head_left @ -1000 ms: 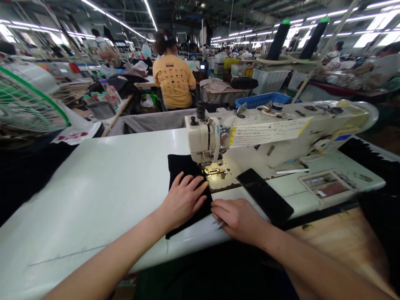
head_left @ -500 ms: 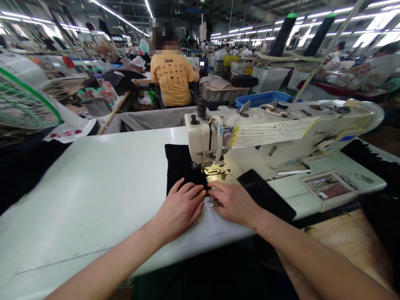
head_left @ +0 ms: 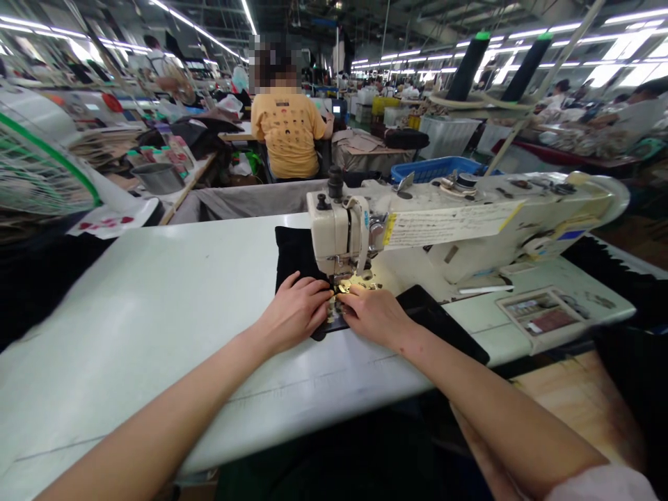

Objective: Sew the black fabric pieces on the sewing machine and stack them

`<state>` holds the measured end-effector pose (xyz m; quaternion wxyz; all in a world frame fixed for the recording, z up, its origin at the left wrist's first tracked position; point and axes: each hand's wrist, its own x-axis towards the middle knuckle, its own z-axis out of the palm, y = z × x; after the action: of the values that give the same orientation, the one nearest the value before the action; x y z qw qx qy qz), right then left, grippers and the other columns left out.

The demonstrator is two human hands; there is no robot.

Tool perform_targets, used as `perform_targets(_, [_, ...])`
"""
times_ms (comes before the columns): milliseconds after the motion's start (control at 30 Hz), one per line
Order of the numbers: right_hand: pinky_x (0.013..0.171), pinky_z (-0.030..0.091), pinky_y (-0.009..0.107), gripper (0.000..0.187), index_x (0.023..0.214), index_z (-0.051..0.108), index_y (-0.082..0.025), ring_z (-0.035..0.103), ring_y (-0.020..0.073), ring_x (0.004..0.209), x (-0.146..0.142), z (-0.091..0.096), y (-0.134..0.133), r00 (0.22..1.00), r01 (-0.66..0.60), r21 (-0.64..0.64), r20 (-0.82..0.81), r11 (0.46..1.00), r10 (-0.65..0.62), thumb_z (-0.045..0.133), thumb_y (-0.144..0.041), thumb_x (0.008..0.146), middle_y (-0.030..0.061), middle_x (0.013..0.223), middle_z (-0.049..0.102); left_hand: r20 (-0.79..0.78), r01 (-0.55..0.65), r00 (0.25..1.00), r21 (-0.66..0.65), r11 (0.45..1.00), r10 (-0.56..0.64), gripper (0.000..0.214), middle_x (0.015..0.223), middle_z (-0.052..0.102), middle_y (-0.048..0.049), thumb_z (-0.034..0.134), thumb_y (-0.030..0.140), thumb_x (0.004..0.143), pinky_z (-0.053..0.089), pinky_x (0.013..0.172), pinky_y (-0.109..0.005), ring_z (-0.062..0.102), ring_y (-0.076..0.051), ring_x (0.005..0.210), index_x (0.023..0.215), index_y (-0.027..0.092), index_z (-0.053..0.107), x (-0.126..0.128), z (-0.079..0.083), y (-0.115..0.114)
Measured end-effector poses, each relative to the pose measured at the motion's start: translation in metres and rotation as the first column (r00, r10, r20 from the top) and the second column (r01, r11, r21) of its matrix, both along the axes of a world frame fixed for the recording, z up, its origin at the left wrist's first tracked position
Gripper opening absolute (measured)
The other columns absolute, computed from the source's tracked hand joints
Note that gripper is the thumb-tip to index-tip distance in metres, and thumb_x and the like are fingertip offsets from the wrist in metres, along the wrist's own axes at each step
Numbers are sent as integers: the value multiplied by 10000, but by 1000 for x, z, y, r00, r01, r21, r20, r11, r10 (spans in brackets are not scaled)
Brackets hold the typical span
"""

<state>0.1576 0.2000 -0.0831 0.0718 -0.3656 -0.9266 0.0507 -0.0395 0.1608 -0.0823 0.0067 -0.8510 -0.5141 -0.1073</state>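
A piece of black fabric point(head_left: 293, 254) lies flat on the pale table, its right side under the head of a sewing machine point(head_left: 331, 226). My left hand point(head_left: 297, 309) rests on the near part of the fabric, fingers stretched out and fingertips close to the needle area. My right hand point(head_left: 376, 313) is curled just right of it, thumb and fingers drawn together beside the lit metal needle plate point(head_left: 360, 285). What lies inside the right hand is hidden. The fingertips of both hands almost meet in front of the presser foot.
A dark flat phone-like slab point(head_left: 443, 323) lies right of my right hand. Beyond it a small tray point(head_left: 543, 316) is set in the table point(head_left: 198, 299). Thread cones point(head_left: 468, 66) stand behind the machine. A fan point(head_left: 46, 167) is at left; a person in a yellow shirt point(head_left: 287, 132) sits ahead.
Both hands have moved forward, closer to the needle, and the black fabric has shifted away from me. A dark metal plate now shows in front of the hands. Metal tips seen under my right hand are hidden now.
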Motion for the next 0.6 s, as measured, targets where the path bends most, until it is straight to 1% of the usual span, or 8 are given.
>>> perform_targets(100, [648,443,312,231,1119,669,-217,652,213,795,4,3,-8,1000,12,6,-11,1000,-12,506,-283,967,59,1043,676,-8,0,1000,-3,1000,0,358,1233,664,-80,367,286,994,326,1075,-533,578,-258,1138,1172,198,665,-3,1,6])
perform_targets(167, [637,432,307,222,1129,654,-221,650,206,784,11,4,-22,1000,17,-4,-22,1000,-17,516,-268,962,42,1011,674,-4,-1,1000,-3,1000,1,354,1238,661,-82,379,289,991,334,1071,-526,576,-262,1140,1177,200,666,-4,0,8])
perform_targets(233, [623,418,302,200,1114,647,-220,644,195,759,21,1,-42,1000,8,-29,-28,1000,-8,526,-252,957,29,977,668,16,-3,1000,10,1000,3,344,1239,661,-80,399,284,984,341,1071,-512,572,-260,1144,1180,206,670,-6,-3,9])
perform_targets(333, [602,394,302,182,1100,640,-211,635,184,732,37,-10,-74,999,-36,-63,-38,997,34,535,-229,953,21,929,654,60,2,998,49,999,-5,334,1241,664,-79,419,271,977,352,1072,-498,574,-255,1136,1180,214,679,-8,-7,9])
perform_targets(433, [579,375,314,262,1205,600,-214,629,185,689,48,-26,-94,997,-57,-36,-61,998,54,504,-213,962,17,912,650,90,-5,996,71,997,-1,347,1259,657,-98,418,285,984,403,1045,-463,575,-256,1141,1204,196,671,-7,-13,6])
perform_targets(500, [576,372,319,295,1246,581,-217,630,188,679,49,-32,-98,996,-50,-11,-70,999,49,481,-210,969,19,916,656,79,-70,995,77,995,64,377,1314,631,-114,400,301,993,412,1052,-458,555,-266,1199,1263,179,633,-2,-18,3])
perform_targets(600, [581,375,305,267,1208,597,-218,639,181,694,46,-31,-95,997,-26,-9,-69,1000,25,490,-212,964,19,907,669,26,-210,978,74,975,208,449,1443,537,-137,388,337,993,339,1117,-528,458,-302,1348,1384,165,529,10,-27,-3])
